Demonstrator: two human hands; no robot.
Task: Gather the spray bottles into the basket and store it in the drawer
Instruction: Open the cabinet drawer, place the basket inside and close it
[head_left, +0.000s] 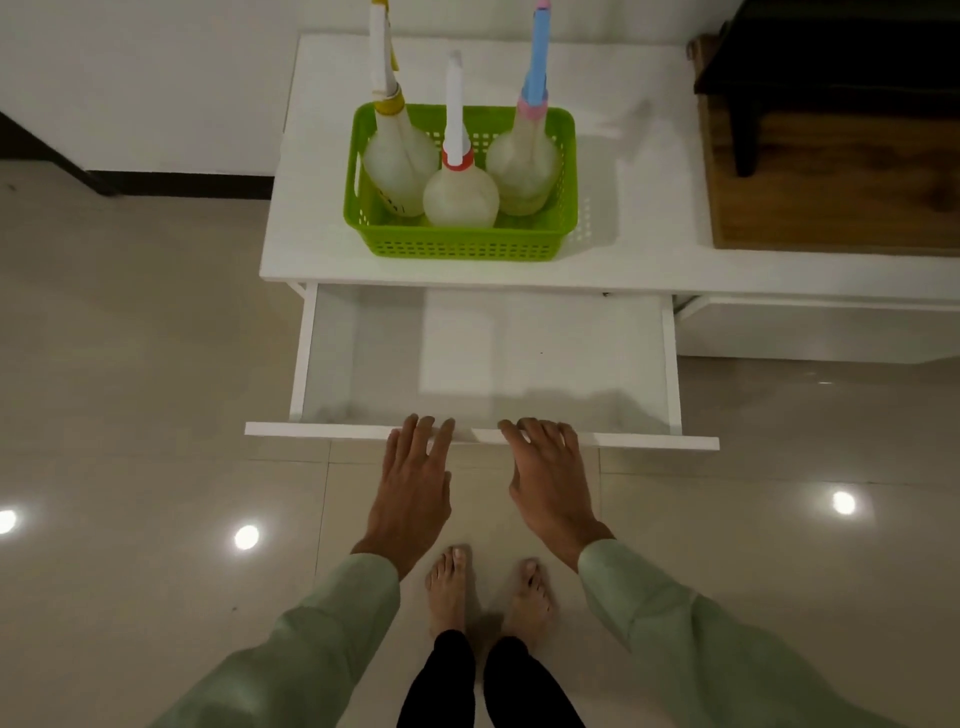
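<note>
A green plastic basket (457, 248) stands on the white cabinet top (639, 249). Three translucent spray bottles stand upright inside it: one with a yellow collar (397, 166), one with a red collar (460, 197), one with a pink and blue head (524, 166). Below the top, a white drawer (332, 364) is pulled out and holds nothing. My left hand (413, 483) and my right hand (550, 478) hover side by side at the drawer's front panel (311, 430), fingers spread, fingertips over its top edge. Neither hand holds anything.
A wooden box with a dark stool-like piece (831, 156) sits on the right of the cabinet top. Glossy beige floor tiles (130, 389) surround the cabinet. My bare feet (488, 597) stand just in front of the drawer. A white wall runs behind.
</note>
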